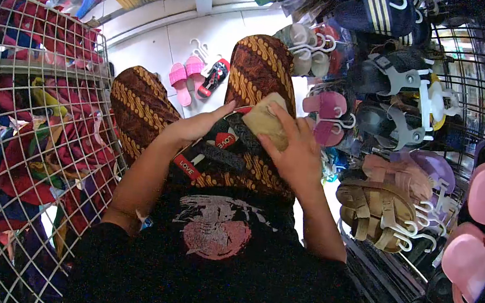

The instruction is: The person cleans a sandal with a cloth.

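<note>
My left hand (197,125) grips the edge of a pair of black sandals (227,157) with red patches marked LOVE, held over my lap. The thumb lies along the edge, and the other fingers are mostly hidden. A folded beige cloth (265,123) is pressed against the upper end of the sandals by my right hand (297,152), whose fingers are bent over it. Below the sandals are my brown patterned trousers (258,63). How far the two sandals overlap is hard to make out.
Pink slippers (185,79) and a black-and-red sandal (213,79) lie on the white tiled floor (146,48). A wire grid basket (41,128) with colourful fabric items stands at left. At right, hanging sandals (376,209) crowd close to my arm.
</note>
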`<state>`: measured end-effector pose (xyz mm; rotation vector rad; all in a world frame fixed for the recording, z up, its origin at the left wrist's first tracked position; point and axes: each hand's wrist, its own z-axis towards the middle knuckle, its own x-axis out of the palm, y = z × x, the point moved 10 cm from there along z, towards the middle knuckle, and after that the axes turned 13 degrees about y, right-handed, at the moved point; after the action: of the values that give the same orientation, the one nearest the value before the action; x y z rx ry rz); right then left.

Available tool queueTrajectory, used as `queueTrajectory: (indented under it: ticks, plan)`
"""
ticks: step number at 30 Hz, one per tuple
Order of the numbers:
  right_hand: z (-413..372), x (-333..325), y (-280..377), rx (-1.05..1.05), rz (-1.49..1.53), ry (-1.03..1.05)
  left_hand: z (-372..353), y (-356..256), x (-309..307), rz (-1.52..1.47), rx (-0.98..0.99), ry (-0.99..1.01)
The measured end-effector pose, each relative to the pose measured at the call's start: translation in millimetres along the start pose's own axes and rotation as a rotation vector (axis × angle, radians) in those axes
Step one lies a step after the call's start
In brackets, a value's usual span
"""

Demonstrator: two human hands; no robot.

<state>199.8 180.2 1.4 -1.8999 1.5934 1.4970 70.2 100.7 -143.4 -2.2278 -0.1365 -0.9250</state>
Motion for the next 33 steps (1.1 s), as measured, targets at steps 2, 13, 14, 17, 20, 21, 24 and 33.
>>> queueTrajectory:
  ticks: [2, 13, 14, 17, 20, 21, 24, 33]
  plan:
    - [-5.1, 2.2, -8.3, 0.021, 0.038, 0.033, -4.4, -5.8, -0.1, 0.026, -0.002, -0.053]
    - [5.0, 2.7, -10.3, -0.003, 0.034, 0.202, -16.5, -19.9, 12.6, 0.057, -0.095, -0.095]
    - [4.2, 1.8, -11.8, -0.006, 0.027, 0.197, -13.1, -13.3, 10.4, -0.002, -0.112, -0.053]
    - [16.6, 7.2, -7.5, -0.013, 0.062, 0.129, -9.7, -17.3, 0.7, 0.174, -0.032, -0.029]
    - [21.5, 9.1, 0.7, 0.023, 0.069, 0.129, -14.1, -26.4, -5.0, 0.323, 0.056, -0.18]
    - [21.4, 7.4, 2.8, 0.044, 0.066, 0.14, -13.8, -22.7, -4.9, 0.289, 0.009, -0.171]
    - [10.9, 2.7, -6.9, 0.022, -0.017, 0.257, -15.0, -14.2, 0.5, 0.18, -0.127, -0.108]
    - [23.0, 5.3, 5.9, -0.126, -0.059, 0.244, -3.3, -5.6, -3.4, 0.139, -0.033, -0.047]
